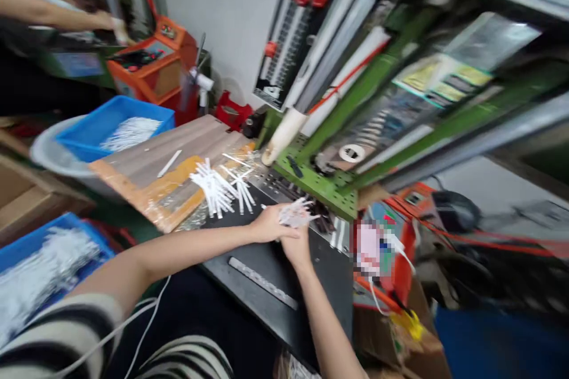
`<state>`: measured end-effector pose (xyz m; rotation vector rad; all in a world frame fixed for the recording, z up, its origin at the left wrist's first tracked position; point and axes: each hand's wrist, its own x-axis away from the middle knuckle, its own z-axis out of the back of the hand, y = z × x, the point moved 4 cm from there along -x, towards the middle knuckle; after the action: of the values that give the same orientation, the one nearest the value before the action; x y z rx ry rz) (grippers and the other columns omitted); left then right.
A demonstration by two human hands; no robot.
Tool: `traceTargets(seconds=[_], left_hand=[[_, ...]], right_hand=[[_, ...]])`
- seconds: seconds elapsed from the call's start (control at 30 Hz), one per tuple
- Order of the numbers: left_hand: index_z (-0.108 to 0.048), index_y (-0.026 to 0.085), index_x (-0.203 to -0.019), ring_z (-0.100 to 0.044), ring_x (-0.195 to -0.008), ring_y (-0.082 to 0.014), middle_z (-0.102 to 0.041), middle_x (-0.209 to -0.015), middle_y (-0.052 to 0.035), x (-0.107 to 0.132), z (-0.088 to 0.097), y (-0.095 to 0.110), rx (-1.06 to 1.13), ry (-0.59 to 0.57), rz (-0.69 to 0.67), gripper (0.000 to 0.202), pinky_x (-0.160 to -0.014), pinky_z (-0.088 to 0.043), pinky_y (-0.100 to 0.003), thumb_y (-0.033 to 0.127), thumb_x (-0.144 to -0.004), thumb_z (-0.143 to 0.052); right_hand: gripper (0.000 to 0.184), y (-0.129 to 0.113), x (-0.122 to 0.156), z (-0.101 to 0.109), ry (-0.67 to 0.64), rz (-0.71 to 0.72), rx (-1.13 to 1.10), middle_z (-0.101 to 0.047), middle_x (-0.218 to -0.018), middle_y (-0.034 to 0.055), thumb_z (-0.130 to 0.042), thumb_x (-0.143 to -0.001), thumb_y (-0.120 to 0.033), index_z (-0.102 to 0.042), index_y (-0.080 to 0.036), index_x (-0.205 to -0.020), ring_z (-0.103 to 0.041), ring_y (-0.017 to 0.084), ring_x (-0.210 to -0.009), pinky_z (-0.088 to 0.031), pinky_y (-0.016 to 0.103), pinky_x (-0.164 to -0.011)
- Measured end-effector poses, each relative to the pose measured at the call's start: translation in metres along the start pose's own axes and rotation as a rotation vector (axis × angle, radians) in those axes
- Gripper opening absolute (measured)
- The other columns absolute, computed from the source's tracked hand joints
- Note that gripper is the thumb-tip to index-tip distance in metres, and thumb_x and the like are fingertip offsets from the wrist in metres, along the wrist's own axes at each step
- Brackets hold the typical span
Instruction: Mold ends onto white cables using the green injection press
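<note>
My left hand and my right hand are together over the black work plate, with fingers closed around a bunch of thin white strips. The strips stick out above my fingers in several directions. To the left lies a loose pile of similar white strips, partly on the black plate. A couple of white strips lie right of my hands, by the green machine. Nearer to me, a long grey perforated bar lies on the plate. Motion blur softens the details.
A wooden board extends left, with one strip on it. Blue bins hold more white pieces; another blue bin is lower left. Orange control boxes stand on both sides. Another person's arms work at upper left. A white cable crosses my lap.
</note>
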<state>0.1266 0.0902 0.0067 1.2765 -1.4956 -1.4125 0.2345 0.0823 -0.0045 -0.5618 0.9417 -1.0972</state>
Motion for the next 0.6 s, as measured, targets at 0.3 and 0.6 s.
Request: traceTargets(seconds=[0.3, 0.6], left_hand=[[-0.070, 0.014, -0.092, -0.069, -0.082, -0.0183, -0.074, -0.093, -0.0070, 0.036, 0.116, 0.071, 0.373, 0.631, -0.104, 0.029, -0.081, -0.057, -0.032, 0.028, -0.068, -0.079], [-0.062, 0.011, -0.094, -0.060, -0.061, -0.0102, -0.063, -0.074, -0.0012, 0.281, 0.326, 0.090, 0.417, 1.258, 0.231, 0.013, -0.061, -0.053, -0.024, 0.022, -0.089, -0.065]], right_hand=[[0.073, -0.130, -0.057, -0.073, -0.345, 0.480, 0.224, -0.047, -0.132, 0.0183, -0.065, -0.082, -0.040, -0.042, -0.016, -0.147, -0.044, 0.035, -0.128, -0.044, 0.054, -0.104], [0.046, -0.201, -0.021, -0.155, -0.743, 0.700, 0.108, -0.052, -0.142, 0.0087, -0.057, -0.094, -0.048, -0.055, -0.035, -0.138, -0.055, 0.031, -0.129, -0.053, 0.048, -0.100]])
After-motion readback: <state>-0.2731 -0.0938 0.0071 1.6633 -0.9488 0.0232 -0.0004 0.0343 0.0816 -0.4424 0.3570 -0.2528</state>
